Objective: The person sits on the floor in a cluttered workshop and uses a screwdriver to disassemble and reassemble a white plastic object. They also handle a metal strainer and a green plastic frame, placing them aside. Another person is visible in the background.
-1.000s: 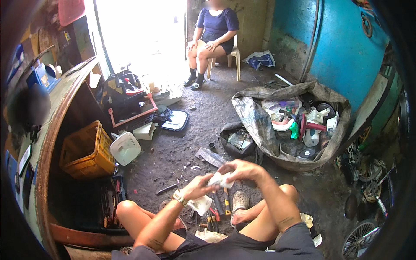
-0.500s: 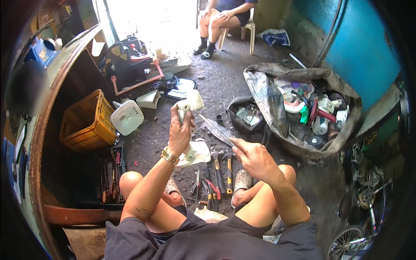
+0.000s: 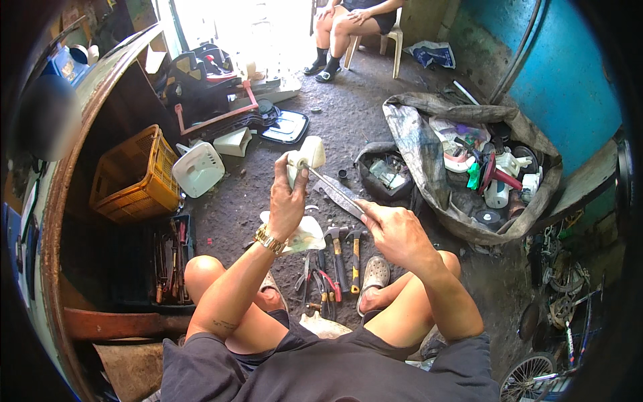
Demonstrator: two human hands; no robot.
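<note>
My left hand point(image 3: 288, 206), wearing a gold watch, is raised in front of me and closed on a white plastic part point(image 3: 313, 151) with a round socket. In my closed right hand point(image 3: 400, 236) is a slim metal rod-like tool point(image 3: 333, 181); its handle is hidden in my fingers. The tool's tip meets the socket of the plastic part, beside my left fingertips. Under the tool, a flat grey blade-like piece point(image 3: 341, 201) appears to lie on the ground. Another white plastic piece point(image 3: 305, 236) lies below my left hand.
Hammers point(image 3: 355, 262) and pliers point(image 3: 325, 285) lie between my feet. A yellow crate point(image 3: 137, 177) and a white plastic shell point(image 3: 198, 169) stand left. A large sack point(image 3: 462, 224) of scrap and a small black bag point(image 3: 380, 189) are right. A person point(image 3: 351, 23) sits ahead.
The tool's tip has come up to the socket of the white part, from just beside it. My left hand has tilted and shifted slightly right. The view has moved a little.
</note>
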